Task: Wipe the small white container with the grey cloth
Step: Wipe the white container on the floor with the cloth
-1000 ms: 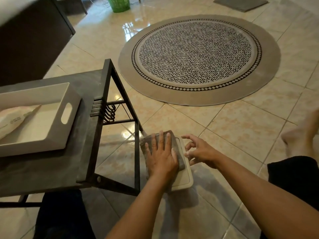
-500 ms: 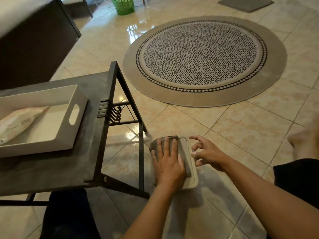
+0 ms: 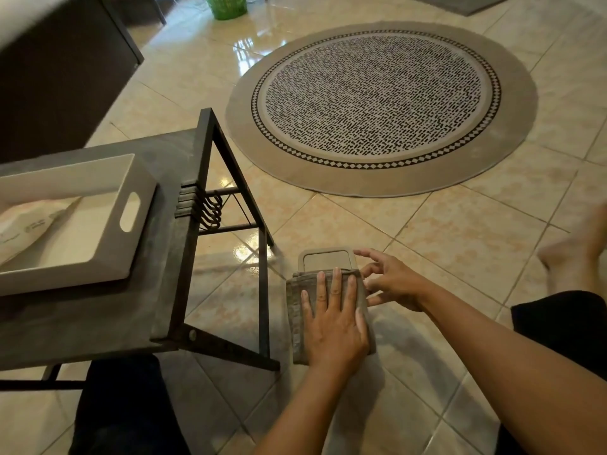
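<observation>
The small white container (image 3: 325, 258) lies flat on the tiled floor beside the table leg. Only its far end shows; the rest is under the grey cloth (image 3: 295, 326). My left hand (image 3: 333, 323) lies flat on the cloth, fingers spread, pressing it down onto the container. My right hand (image 3: 392, 280) is at the container's right side, with curled fingertips touching its edge and far right corner.
A dark low table (image 3: 157, 290) with a black metal frame stands on the left, holding a white tray (image 3: 131, 257) with a pale bag in it. A round patterned rug (image 3: 377, 103) lies ahead, a green basket (image 3: 226, 6) is at the back, and a bare foot (image 3: 578, 247) is at the right.
My left hand has slid the cloth toward me along the container, uncovering its far end. My right hand has stayed at the container's right edge.
</observation>
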`<state>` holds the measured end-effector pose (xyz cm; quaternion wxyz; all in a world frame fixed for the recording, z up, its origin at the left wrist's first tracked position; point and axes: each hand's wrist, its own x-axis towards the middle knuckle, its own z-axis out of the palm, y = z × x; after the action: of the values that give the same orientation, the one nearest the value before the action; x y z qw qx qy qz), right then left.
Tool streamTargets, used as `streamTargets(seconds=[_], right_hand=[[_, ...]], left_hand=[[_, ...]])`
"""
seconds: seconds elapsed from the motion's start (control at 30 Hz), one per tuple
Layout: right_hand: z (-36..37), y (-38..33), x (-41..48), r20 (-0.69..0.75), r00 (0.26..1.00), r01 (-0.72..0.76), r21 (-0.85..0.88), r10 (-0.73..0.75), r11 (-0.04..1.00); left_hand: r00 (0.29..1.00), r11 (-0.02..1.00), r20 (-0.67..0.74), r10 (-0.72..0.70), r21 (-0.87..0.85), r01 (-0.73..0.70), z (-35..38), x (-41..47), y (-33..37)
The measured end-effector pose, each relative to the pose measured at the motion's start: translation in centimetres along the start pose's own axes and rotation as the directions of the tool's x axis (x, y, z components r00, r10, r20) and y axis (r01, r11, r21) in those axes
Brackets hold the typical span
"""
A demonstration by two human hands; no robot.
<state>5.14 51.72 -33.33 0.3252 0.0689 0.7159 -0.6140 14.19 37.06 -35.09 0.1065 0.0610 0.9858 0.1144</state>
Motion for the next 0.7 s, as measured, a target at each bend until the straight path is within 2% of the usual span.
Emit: streamTargets(seconds=[0.6, 0.7], right_hand=[[0.3, -0.3, 0.5, -0.011, 1.0, 0.016, 0.019, -0.016, 1.0], [0.4, -0.2, 0.5, -0.024, 1.0, 0.012, -0.019, -0.012, 1.0]], left_hand=[[1.0, 0.998, 0.014, 0.014, 0.062, -0.015, -1.3, 6.6, -0.8], [0.997, 0.997, -0.038, -0.067, 0.035, 0.069, -1.9, 7.2, -1.7]])
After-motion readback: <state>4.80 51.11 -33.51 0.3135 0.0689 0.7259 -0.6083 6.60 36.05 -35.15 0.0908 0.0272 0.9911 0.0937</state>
